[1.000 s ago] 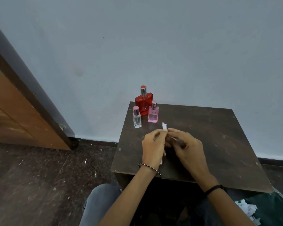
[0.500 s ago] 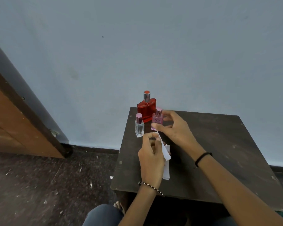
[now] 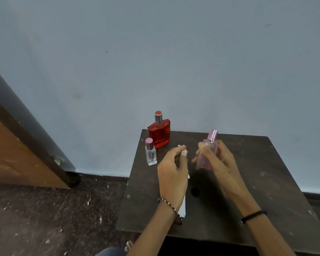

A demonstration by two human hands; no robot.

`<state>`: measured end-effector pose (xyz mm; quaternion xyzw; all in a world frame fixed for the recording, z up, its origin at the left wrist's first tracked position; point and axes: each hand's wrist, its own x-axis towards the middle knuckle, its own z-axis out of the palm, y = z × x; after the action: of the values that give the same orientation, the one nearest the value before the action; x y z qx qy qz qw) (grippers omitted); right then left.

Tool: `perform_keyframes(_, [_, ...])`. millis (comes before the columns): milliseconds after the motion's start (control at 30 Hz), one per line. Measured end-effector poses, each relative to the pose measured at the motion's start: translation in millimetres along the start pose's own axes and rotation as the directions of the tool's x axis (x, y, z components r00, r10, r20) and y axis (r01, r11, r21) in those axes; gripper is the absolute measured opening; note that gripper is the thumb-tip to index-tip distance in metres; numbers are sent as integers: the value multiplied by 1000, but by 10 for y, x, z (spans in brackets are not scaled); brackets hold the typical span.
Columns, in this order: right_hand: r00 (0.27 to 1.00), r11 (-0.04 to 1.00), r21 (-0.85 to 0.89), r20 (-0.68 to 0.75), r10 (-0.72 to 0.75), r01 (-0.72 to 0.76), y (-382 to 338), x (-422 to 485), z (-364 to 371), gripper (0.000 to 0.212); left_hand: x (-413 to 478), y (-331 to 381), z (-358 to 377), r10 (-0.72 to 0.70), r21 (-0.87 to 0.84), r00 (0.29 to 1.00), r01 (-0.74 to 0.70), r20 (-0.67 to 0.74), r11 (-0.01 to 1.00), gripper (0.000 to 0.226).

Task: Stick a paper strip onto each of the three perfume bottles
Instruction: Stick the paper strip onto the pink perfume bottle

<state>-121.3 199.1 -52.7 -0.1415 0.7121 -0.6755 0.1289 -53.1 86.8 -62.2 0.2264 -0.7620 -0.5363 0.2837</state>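
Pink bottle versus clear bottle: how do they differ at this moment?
The pink bottle is held off the table in the right hand and tilted; the clear bottle stands upright on the table, untouched. The pink bottle's body is tinted pink and looks larger; the clear bottle's is colourless and slimmer. Both have metallic pink caps, and no strip shows on either.

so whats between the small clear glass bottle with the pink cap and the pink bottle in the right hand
In the head view, the left hand pinching a white paper strip sits between the small clear glass bottle and the pink bottle.
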Motion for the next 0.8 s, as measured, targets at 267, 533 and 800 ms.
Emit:
perform_keyframes(267, [991, 993, 92, 123, 59, -71, 22, -125, -158, 29, 192, 184, 229, -72, -342, 957, 170, 279, 924, 22])
perform_keyframes(533, [966, 990, 120, 254, 44, -76, 45, -136, -192, 22, 307, 105, 194, -127, -412, 878, 339, 462, 846, 25])
perform_keyframes(800, [962, 997, -19, 263, 76, -73, 69, -137, -199, 20, 404, 82, 101, -121, -355, 925, 256, 360, 899, 16])
